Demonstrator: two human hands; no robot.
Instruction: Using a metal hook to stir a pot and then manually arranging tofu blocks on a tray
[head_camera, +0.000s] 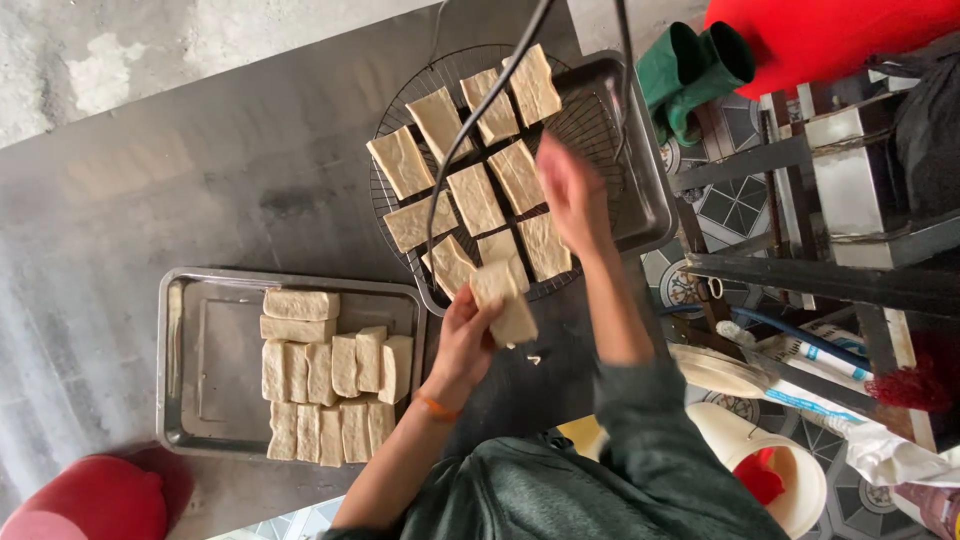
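My left hand (463, 338) holds two pale tofu slabs (503, 301) just below the near edge of a round wire basket (592, 118). Several tofu slabs (476, 198) lie flat in that basket, which sits in a metal tray (652, 200). My right hand (570, 192) hovers over the basket's right part, blurred, fingers apart, holding nothing that I can see. To the left, a rectangular steel tray (195, 360) carries several more tofu blocks (330, 385) stacked on edge.
Everything sits on a dark metal table (200, 170). Green rubber gloves (690, 70) lie at the far right by a red container (830, 35). A metal frame (800, 270), a white bucket (770, 455) and a red object (90, 495) surround the table.
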